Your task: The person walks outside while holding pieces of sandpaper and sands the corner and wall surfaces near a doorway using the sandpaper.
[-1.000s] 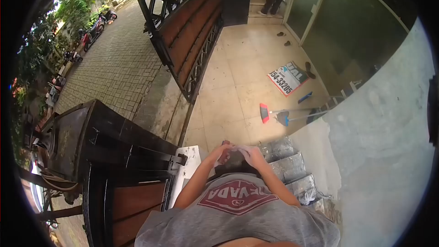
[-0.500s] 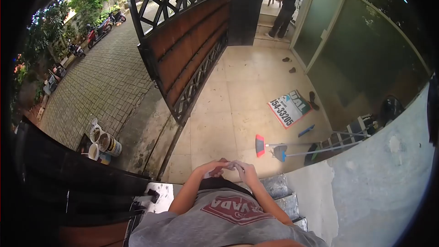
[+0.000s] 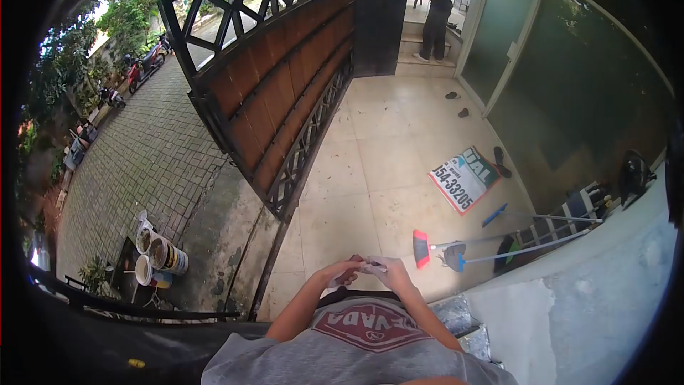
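Note:
My left hand (image 3: pixel 343 272) and my right hand (image 3: pixel 388 271) meet in front of my waist, just above the grey shirt (image 3: pixel 320 346). Reddish material shows in my left hand, with its fingers curled round it. The fingers of my right hand are closed at a small pale thing between the two hands, too small to name. Both hands look dusty with something whitish. Beyond them lies the tiled floor (image 3: pixel 335 221).
A black-and-brown gate (image 3: pixel 271 93) stands to the left, with buckets (image 3: pixel 167 257) outside it. A red broom (image 3: pixel 422 249), a blue broom (image 3: pixel 454 257), a printed banner (image 3: pixel 463 180) and a ladder (image 3: pixel 559 222) are at the right. Another person (image 3: pixel 438 11) stands by the far steps.
The view has shifted, bringing the buckets and more of the gate into sight. My hands remain together at my waist. The far person stands more fully in view.

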Tool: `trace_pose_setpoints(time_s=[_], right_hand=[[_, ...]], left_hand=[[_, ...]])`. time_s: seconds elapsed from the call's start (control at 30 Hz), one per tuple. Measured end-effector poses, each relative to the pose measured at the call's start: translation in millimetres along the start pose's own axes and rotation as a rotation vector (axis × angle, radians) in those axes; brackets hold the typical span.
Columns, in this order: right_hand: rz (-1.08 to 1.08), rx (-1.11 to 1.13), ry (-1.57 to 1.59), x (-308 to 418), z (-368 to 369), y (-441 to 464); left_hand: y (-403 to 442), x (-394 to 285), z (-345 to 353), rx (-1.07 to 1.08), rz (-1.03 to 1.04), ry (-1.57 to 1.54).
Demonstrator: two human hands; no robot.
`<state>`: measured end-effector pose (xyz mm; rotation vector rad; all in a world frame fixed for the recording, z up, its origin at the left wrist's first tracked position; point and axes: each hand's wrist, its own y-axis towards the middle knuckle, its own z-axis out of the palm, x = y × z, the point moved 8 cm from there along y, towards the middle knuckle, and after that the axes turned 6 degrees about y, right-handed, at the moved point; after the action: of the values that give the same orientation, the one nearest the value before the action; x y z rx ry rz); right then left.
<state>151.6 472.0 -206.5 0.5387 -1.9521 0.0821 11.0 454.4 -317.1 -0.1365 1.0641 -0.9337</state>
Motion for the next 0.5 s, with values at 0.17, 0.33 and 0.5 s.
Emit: trace_pose_setpoints(time_s=[0.17, 0.33, 0.5], right_hand=[[-0.046, 0.208, -0.061, -95, 88, 109], [-0.230, 0.515, -0.104, -33, 148, 167], [-0.272, 0.658, 0.061, -76, 233, 227]], left_hand=[[22, -32, -118, -0.115, 0.088, -0.054], [-26, -51, -178, -0.397, 0.110, -0.174], [-52, -47, -256, -0.710, 0.142, 0.072]])
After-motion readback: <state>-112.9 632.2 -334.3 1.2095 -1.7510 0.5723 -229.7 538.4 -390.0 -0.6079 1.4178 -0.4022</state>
